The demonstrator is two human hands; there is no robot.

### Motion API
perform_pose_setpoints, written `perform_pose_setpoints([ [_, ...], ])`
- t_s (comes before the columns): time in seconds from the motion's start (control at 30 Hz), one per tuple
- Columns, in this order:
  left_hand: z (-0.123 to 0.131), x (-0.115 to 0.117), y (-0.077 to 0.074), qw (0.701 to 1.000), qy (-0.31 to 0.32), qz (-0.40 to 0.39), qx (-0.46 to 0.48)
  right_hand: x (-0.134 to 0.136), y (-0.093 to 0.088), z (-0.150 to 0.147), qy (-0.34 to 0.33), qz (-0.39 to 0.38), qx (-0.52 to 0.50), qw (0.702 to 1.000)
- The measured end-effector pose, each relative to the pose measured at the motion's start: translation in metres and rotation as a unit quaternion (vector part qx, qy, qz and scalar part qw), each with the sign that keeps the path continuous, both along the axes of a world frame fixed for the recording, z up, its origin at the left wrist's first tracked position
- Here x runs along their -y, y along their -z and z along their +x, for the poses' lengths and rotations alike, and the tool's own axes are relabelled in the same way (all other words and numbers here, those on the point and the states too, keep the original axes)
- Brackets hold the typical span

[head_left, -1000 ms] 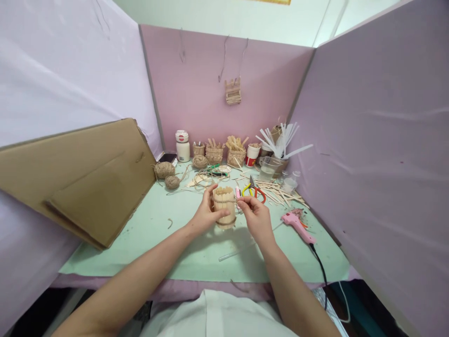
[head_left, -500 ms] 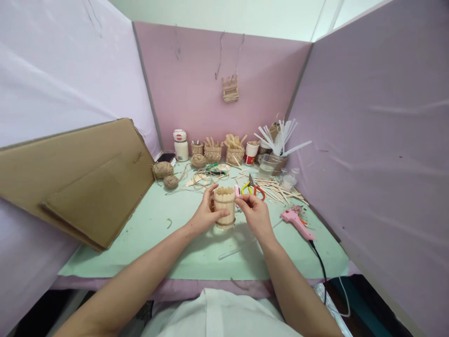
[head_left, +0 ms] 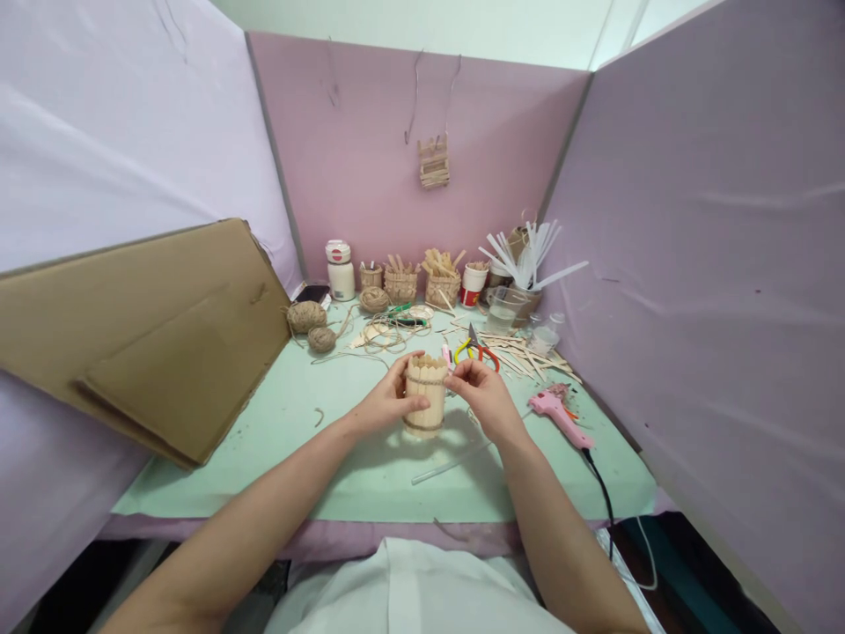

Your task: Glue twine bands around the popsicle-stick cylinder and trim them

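My left hand [head_left: 386, 403] is wrapped round the craft-stick cup [head_left: 430, 405], upright over the counter [head_left: 370, 482]. Lower twine band [head_left: 422, 429]: on, near the base! Upper twine band [head_left: 424, 380] makes 2, right hand [head_left: 487, 401] pinching its side; whether it's fastened, I can't tell.

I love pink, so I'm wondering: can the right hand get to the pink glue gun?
Probably yes: the right hand is close, and nothing tall seems to stand between it and the pink glue gun. Its fingers look busy at the twine around the stick cup, though.
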State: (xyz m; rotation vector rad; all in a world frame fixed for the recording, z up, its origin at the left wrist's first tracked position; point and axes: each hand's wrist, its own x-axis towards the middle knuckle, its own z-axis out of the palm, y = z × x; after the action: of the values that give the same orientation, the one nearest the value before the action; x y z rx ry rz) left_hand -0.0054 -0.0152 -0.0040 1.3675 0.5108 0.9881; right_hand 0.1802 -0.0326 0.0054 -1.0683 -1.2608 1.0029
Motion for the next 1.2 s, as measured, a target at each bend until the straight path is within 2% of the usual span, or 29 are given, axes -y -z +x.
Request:
perform_pose_setpoints([
  [0.1,-0.002,-0.002,0.0,0.999,0.016,-0.033,0.004,-0.002,0.003,-0.002,-0.044,-0.023,-0.045,0.998],
  [0.2,-0.002,-0.005,0.002,0.996,0.018,-0.083,0.031,-0.002,0.003,-0.006,-0.083,-0.047,-0.133,0.987],
  [0.3,-0.001,-0.005,0.002,0.992,0.014,-0.112,0.046,-0.002,0.002,-0.007,-0.093,-0.051,-0.181,0.978],
  [0.73,-0.001,-0.002,0.004,0.995,0.021,-0.094,0.029,0.004,-0.002,-0.012,0.004,0.035,-0.056,0.998],
  [1.03,0.002,0.0,0.001,0.995,0.008,-0.087,0.038,0.006,-0.002,-0.011,0.004,0.032,-0.059,0.998],
  [1.2,0.003,0.0,-0.001,0.999,-0.012,-0.037,0.025,0.006,-0.002,-0.013,0.001,0.043,-0.067,0.997],
])
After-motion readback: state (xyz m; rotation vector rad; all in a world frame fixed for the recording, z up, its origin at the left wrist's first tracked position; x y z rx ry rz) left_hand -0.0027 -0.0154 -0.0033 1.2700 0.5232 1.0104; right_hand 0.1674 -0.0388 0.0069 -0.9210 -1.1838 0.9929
